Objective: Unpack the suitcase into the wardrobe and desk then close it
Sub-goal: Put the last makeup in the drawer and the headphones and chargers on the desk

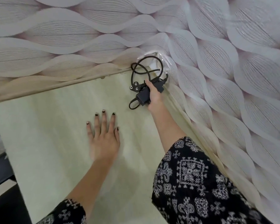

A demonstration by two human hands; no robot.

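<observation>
**Charger held at the desk's far right corner**

Grips the charger (143, 98) w/ the R hand (154, 92), arm stretched nearly straight to the far right corner of the desk (47, 135). Fingers curled round the black adapter block and part of the cable bundle. Can't tell whether lifted clear of the desktop or touching it. Presses the L hand (103, 139) flat on the desk, approx. mid-surface. Palm down, fingers straight and spread, dark-painted nails pointing toward the far edge; nothing held there. Black-and-white patterned sleeves (192, 175) on both arms.

Adapter block w/ long axis running near-left to far-right, a short loop of lead sticking out at its near-left end. Just left of the fingers, the three-pin plug (134, 85), pins facing up toward the camera. Beyond the hand, the cable (140, 67) in loose loops right over the corner (w/ some clear plastic wrap (159, 59) wedged there behind it).

Pale wood-grain desktop, tucked into a corner of the room. On both walls, wallpaper (55, 29) w/ a big leaf-like wave pattern. Past the desk's left edge, by the near corner, a dark shape (0, 175); can't tell what.
</observation>
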